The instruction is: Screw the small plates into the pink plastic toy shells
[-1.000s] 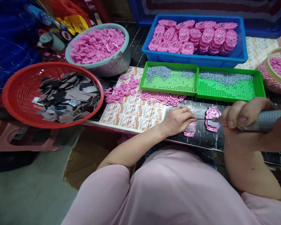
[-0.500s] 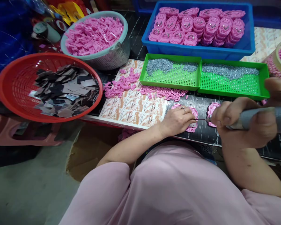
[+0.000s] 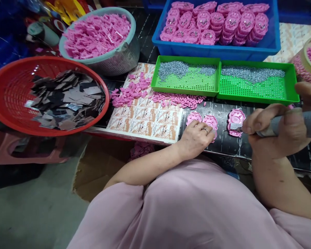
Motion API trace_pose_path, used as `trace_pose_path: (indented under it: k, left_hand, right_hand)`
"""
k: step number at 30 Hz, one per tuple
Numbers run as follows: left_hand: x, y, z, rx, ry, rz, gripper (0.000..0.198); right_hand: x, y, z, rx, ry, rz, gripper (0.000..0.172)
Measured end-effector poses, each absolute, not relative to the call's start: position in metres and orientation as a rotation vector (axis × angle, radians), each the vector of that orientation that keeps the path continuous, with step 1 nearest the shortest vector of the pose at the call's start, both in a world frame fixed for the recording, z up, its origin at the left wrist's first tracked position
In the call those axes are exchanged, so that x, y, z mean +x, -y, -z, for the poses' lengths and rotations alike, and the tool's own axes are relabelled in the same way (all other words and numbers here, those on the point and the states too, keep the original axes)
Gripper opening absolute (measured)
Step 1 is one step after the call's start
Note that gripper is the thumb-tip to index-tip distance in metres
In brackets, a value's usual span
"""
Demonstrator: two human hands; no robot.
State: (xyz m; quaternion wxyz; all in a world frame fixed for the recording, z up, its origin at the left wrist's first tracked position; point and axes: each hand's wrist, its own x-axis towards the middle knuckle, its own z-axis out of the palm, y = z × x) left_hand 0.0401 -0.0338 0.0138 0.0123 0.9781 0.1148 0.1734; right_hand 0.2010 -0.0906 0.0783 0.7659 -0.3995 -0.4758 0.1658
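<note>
My right hand (image 3: 280,128) is wrapped round a grey electric screwdriver (image 3: 271,127). Its thin bit points left, over the lower part of a pink plastic casing (image 3: 236,117) with a grey plate in it. My left hand (image 3: 197,139), a ring on one finger, rests on the bench with bent fingers on another pink casing (image 3: 210,121), partly covering it. Beside that one lies a third pink casing (image 3: 194,117), its lower end behind my fingers. Small pink pegs (image 3: 181,99) are spread behind my left hand.
Two green trays (image 3: 219,93) of small metal screws stand behind the casings. Beyond them a blue bin (image 3: 217,52) holds stacked pink casings. To the left are a red basket (image 3: 49,130) of dark and grey plates and a grey-green basket (image 3: 114,62) of pink parts.
The screwdriver bit has moved right, away from the casing at my left hand. My left fingers have drawn back from the bit and bent over the casings. The view has shifted slightly.
</note>
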Motion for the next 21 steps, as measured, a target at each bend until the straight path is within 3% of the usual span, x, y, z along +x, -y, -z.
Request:
trace_pose_path:
  k: [4,21]
  left_hand:
    - [0.041,0.028,-0.014,3.075,-0.252,-0.516,0.024]
    - [0.037,0.010,-0.010,2.995,-0.017,-0.567,0.017]
  right_hand:
    - [0.203,0.093,-0.075,-0.885,1.015,-0.325,0.028]
    - [0.200,0.091,-0.070,-0.817,1.039,-0.428,0.026]
